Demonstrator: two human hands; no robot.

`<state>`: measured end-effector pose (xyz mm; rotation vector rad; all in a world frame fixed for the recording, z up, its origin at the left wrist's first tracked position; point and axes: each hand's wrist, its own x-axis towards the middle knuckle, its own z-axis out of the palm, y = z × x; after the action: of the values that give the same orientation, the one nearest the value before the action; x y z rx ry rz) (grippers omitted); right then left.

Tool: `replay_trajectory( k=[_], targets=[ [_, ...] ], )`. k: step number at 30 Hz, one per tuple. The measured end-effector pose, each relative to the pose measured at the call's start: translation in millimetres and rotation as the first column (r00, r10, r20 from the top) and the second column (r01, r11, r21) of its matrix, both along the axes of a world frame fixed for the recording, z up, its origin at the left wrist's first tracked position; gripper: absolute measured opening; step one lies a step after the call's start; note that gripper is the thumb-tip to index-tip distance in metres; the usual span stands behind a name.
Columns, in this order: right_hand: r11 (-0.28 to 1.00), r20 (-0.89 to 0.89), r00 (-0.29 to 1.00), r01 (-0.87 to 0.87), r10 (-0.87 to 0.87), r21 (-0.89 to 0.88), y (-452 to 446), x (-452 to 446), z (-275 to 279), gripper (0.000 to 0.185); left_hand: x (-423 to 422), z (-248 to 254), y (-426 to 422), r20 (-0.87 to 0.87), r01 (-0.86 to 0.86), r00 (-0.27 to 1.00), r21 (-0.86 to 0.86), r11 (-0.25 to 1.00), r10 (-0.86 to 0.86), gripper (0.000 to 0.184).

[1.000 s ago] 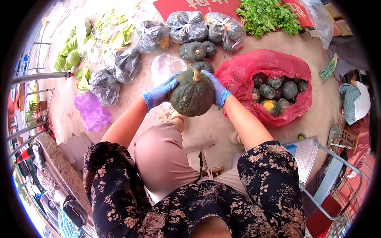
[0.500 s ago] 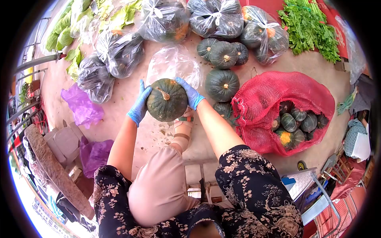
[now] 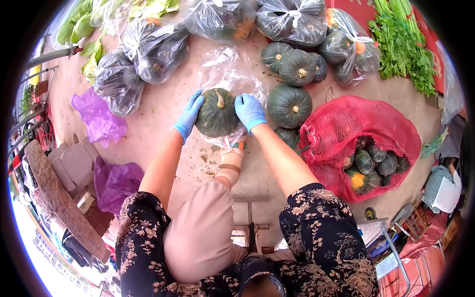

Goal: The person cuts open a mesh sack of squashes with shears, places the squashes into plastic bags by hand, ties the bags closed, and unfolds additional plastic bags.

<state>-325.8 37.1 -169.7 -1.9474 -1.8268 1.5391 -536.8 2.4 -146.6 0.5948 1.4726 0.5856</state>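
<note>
A dark green pumpkin (image 3: 216,115) with a short tan stem is held between my two blue-gloved hands. My left hand (image 3: 189,116) presses on its left side, and my right hand (image 3: 250,112) lies against its right side. The fingers on the far sides are partly hidden. Beneath and beyond the pumpkin, a clear plastic bag (image 3: 228,62) is spread over the floor, some of its film showing at the pumpkin's near edge. To the right of my right hand sits a larger green pumpkin (image 3: 290,107).
Several loose pumpkins (image 3: 298,66) stand farther back. A red mesh sack (image 3: 336,119) at right holds small pumpkins. Tied clear bags of pumpkins (image 3: 220,20) line the back. Leafy greens (image 3: 401,47) lie back right; purple plastic bags (image 3: 99,119) lie left. My sandalled foot (image 3: 231,162) is close by.
The pumpkin has moved away from me, over the clear bag, and its stem now points more toward the far side. Both hands moved with it. The whole view has shifted slightly.
</note>
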Motion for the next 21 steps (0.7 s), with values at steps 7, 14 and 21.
replay_trajectory(
  k=[7, 14, 21],
  targets=[
    [0.498, 0.373, 0.928, -0.335, 0.025, 0.8, 52, -6, 11, 0.024, 18, 26, -20, -0.329, 0.241, 0.936, 0.347, 0.906, -0.124, 0.091],
    [0.877, -0.661, 0.63, 0.471, -0.408, -0.093, 93, -4, 12, 0.009, 76, 64, 1, -0.826, 0.706, 0.515, 0.256, 0.66, -0.229, 0.097],
    [0.863, -0.764, 0.483, 0.469, -0.428, -0.187, 103, 35, 114, 0.011, 110, 50, 64, -0.899, 0.679, 0.427, 0.251, 0.69, -0.093, 0.081]
  ],
)
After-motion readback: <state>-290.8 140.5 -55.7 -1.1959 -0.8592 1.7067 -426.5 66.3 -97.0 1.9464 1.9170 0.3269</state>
